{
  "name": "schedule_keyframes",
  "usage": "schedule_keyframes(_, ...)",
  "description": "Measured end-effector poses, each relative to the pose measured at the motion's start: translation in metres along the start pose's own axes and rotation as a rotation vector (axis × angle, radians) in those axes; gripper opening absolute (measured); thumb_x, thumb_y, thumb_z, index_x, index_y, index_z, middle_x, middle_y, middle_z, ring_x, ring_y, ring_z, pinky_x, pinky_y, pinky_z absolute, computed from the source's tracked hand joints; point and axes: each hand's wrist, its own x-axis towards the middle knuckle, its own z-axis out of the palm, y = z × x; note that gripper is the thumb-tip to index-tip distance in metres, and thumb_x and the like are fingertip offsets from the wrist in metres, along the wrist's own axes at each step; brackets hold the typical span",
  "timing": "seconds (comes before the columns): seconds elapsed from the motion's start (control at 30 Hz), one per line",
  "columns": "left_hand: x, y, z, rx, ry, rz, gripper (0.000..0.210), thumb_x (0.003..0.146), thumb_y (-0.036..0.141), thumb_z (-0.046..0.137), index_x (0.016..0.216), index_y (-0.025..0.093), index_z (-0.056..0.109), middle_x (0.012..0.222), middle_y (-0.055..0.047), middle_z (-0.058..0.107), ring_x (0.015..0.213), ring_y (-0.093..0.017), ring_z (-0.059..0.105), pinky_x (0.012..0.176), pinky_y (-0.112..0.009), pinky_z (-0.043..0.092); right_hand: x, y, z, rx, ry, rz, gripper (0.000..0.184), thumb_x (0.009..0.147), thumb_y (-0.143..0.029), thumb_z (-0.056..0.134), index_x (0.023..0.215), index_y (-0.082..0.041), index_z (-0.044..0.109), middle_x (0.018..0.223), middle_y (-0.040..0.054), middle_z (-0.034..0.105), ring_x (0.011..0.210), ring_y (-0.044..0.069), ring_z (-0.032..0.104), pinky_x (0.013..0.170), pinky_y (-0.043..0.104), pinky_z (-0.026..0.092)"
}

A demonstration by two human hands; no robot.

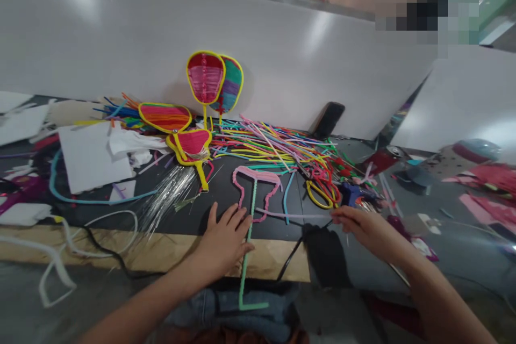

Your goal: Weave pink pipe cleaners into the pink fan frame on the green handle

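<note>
A pink fan-shaped frame of twisted pipe cleaners (264, 176) lies on the dark table in front of me. Down its middle runs a green pipe-cleaner stem (252, 199), bent sideways at the near end. My left hand (228, 234) rests flat over the frame's lower left, fingers apart, with the thumb by the stem. A lavender pipe cleaner (298, 215) crosses the frame's lower part and stretches right. Its right end is pinched in my right hand (358, 228). Just right of the frame lies a short blue pipe cleaner (287, 196).
Behind is a heap of coloured pipe cleaners (266, 145). Yellow-rimmed fans (206, 78) lean on the white partition (278, 59). A phone (328, 120), yellow-handled scissors (318, 196) and a red can (385, 160) stand or lie to the right. Silver tinsel (169, 193) and white card (94, 158) lie left.
</note>
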Motion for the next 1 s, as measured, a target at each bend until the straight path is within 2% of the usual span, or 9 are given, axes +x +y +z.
schedule_keyframes(0.17,-0.028,0.017,-0.001,0.008,0.080,-0.033,0.039,0.082,0.040,0.055,0.118,0.026,0.059,0.119,-0.011,0.062,0.117,-0.029,0.048,0.107,-0.060,0.010,-0.009,0.017,0.018,-0.203,0.064,0.039,0.027,0.079,-0.023,0.039,0.093,-0.025,0.062,0.085,0.0064,0.073,0.077,0.024,0.069,0.067,0.032,0.049)
schedule_keyframes(0.27,-0.039,0.018,0.003,0.000,0.137,-0.063,0.034,0.082,0.039,0.056,0.113,0.027,0.062,0.109,-0.009,0.066,0.111,-0.028,0.051,0.107,-0.056,0.011,-0.005,0.015,0.031,-0.170,0.262,0.090,0.026,0.079,-0.022,0.035,0.093,-0.021,0.057,0.084,0.0092,0.070,0.075,0.023,0.068,0.065,0.032,0.048)
schedule_keyframes(0.33,-0.043,0.018,0.006,-0.006,0.162,-0.088,0.032,0.082,0.038,0.055,0.111,0.027,0.063,0.106,-0.008,0.066,0.108,-0.027,0.052,0.107,-0.053,0.013,0.000,0.004,0.043,-0.102,0.386,0.122,0.027,0.083,-0.030,0.033,0.097,-0.019,0.053,0.082,0.0103,0.068,0.072,0.023,0.066,0.064,0.033,0.048)
schedule_keyframes(0.47,-0.042,0.022,0.010,0.018,0.205,-0.102,0.036,0.083,0.039,0.053,0.116,0.028,0.061,0.120,-0.008,0.062,0.115,-0.028,0.049,0.108,-0.050,0.013,0.012,-0.032,0.077,-0.082,0.276,0.132,0.037,0.082,-0.050,0.045,0.104,-0.021,0.051,0.075,0.0054,0.067,0.065,0.023,0.065,0.055,0.030,0.045)
schedule_keyframes(0.57,-0.041,0.024,0.011,0.044,0.187,-0.016,0.040,0.085,0.042,0.050,0.122,0.029,0.057,0.129,-0.006,0.057,0.127,-0.030,0.038,0.109,-0.053,0.004,0.024,-0.049,0.096,-0.186,0.190,0.076,0.032,0.082,-0.047,0.050,0.104,-0.024,0.053,0.077,0.0035,0.069,0.070,0.023,0.066,0.054,0.028,0.042)
schedule_keyframes(0.7,-0.041,0.023,0.017,0.042,0.150,0.041,0.048,0.087,0.050,0.042,0.127,0.026,0.052,0.130,-0.006,0.056,0.132,-0.027,0.034,0.111,-0.050,0.002,0.036,-0.038,0.089,-0.317,0.232,0.085,0.024,0.086,-0.033,0.047,0.107,-0.023,0.055,0.084,0.0060,0.071,0.070,0.021,0.066,0.051,0.026,0.037)
schedule_keyframes(0.83,-0.041,0.021,0.023,0.057,0.166,0.065,0.050,0.088,0.053,0.039,0.127,0.025,0.051,0.130,-0.005,0.056,0.131,-0.024,0.035,0.112,-0.048,0.001,0.036,-0.024,0.068,-0.308,0.328,0.095,0.021,0.087,-0.033,0.046,0.095,-0.021,0.062,0.080,0.0053,0.070,0.064,0.018,0.063,0.049,0.024,0.035)
schedule_keyframes(0.93,-0.040,0.021,0.024,0.055,0.176,0.090,0.050,0.088,0.054,0.039,0.125,0.024,0.054,0.129,-0.005,0.057,0.132,-0.024,0.034,0.112,-0.049,-0.001,0.028,-0.035,0.072,-0.195,0.283,-0.015,0.023,0.088,-0.031,0.045,0.091,-0.021,0.064,0.075,0.0028,0.069,0.066,0.017,0.063,0.053,0.024,0.041)
schedule_keyframes(1.0,-0.039,0.021,0.023,0.047,0.174,0.095,0.051,0.087,0.055,0.039,0.125,0.023,0.053,0.129,-0.006,0.057,0.131,-0.024,0.035,0.112,-0.049,-0.003,0.023,-0.051,0.085,-0.151,0.194,-0.142,0.020,0.087,-0.029,0.048,0.094,-0.024,0.066,0.086,0.0014,0.069,0.079,0.015,0.064,0.065,0.022,0.046)
